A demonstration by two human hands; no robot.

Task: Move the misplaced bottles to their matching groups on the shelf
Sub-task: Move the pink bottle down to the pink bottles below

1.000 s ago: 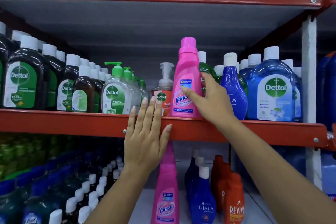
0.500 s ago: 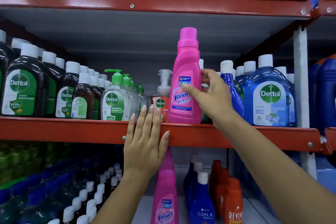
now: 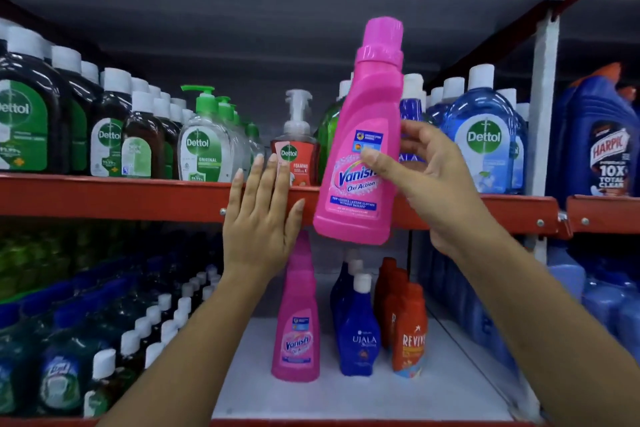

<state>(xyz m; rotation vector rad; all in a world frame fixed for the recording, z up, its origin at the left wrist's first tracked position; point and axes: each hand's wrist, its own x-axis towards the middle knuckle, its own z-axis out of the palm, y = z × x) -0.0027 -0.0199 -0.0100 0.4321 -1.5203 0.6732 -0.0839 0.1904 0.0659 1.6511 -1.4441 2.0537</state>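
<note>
My right hand (image 3: 427, 180) grips a pink Vanish bottle (image 3: 363, 135) by its middle. The bottle is tilted slightly and hangs in front of the red edge of the middle shelf (image 3: 121, 196), off the shelf board. My left hand (image 3: 261, 218) lies flat, fingers apart, against that shelf edge just left of the bottle. On the lower shelf stands a second pink Vanish bottle (image 3: 298, 322), next to a blue Ujala bottle (image 3: 358, 329) and orange Revive bottles (image 3: 408, 326).
The middle shelf holds dark Dettol bottles (image 3: 31, 114), a green-pump Dettol sanitiser (image 3: 202, 149), a red foaming Dettol pump (image 3: 294, 152), a blue Ujala bottle (image 3: 412, 107) and blue Dettol bottles (image 3: 485, 135). A Harpic bottle (image 3: 604, 135) stands in the right bay. The lower left is packed with white-capped bottles (image 3: 104, 340).
My right hand has lifted the pink Vanish bottle off the middle shelf and drawn it out toward me, in front of the shelf edge. My left hand stays on the edge.
</note>
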